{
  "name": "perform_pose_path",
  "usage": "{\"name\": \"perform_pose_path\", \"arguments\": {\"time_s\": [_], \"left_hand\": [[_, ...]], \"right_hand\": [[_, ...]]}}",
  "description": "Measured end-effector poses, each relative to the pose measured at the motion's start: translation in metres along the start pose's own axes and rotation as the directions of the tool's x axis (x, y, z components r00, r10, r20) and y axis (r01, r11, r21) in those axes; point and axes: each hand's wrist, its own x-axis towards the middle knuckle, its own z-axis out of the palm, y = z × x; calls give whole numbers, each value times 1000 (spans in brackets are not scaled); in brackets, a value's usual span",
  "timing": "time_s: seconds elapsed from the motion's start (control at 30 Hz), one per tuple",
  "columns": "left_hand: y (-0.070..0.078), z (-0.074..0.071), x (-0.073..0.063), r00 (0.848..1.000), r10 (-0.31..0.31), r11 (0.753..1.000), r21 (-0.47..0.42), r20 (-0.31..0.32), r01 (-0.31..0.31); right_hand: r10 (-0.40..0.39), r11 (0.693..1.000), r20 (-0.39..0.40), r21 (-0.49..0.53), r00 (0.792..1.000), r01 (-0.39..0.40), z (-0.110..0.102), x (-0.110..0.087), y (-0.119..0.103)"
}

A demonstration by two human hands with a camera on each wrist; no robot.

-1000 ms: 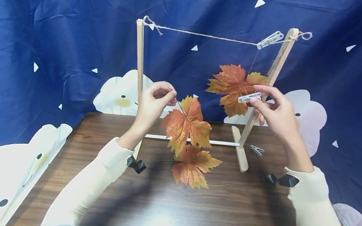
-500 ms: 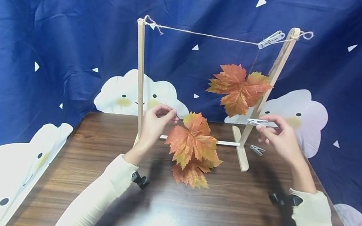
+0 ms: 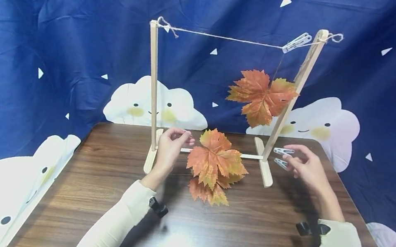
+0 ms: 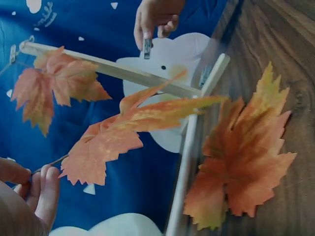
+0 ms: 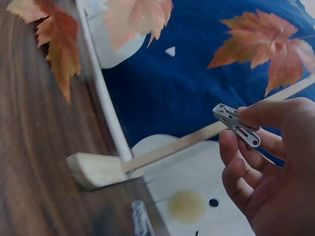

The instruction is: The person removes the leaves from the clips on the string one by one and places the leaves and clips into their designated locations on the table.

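My left hand (image 3: 172, 147) pinches the thin stem (image 4: 51, 162) of an orange maple leaf (image 3: 214, 157), held up over the table. In the head view this leaf partly covers a second maple leaf (image 3: 208, 190), which lies flat on the wood. Between thumb and fingers, my right hand (image 3: 306, 167) holds a pale grey clothespin (image 5: 236, 125). Just below that hand another clothespin (image 3: 280, 164) lies on the table. A third maple leaf (image 3: 261, 96) hangs by its stem from the string (image 3: 228, 38), fastened by a clothespin (image 3: 297, 43) near the right post.
The wooden frame has a left post (image 3: 153, 84), a right post (image 3: 295, 94) and a white crossbar (image 3: 251, 157) low between its feet. It stands at the back of a brown table (image 3: 235, 237). A blue cloth (image 3: 83, 21) with clouds hangs behind.
Both hands have come down toward the table, the left one slightly rightward with its maple leaf, which now overlaps the lying leaf more. The right hand has carried its clothespin down beside the right post.
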Motion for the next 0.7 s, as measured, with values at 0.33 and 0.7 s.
{"name": "perform_pose_path", "arguments": {"time_s": [0.33,0.7], "left_hand": [[-29,-5,-4,999,-41,998,-54,-35,39],[-65,-9,-10,993,-108,991,-81,-51,104]], "right_hand": [[81,994,26,-72,996,-79,-1,0,38],[173,976,41,-138,984,-166,-2,-3,62]]}}
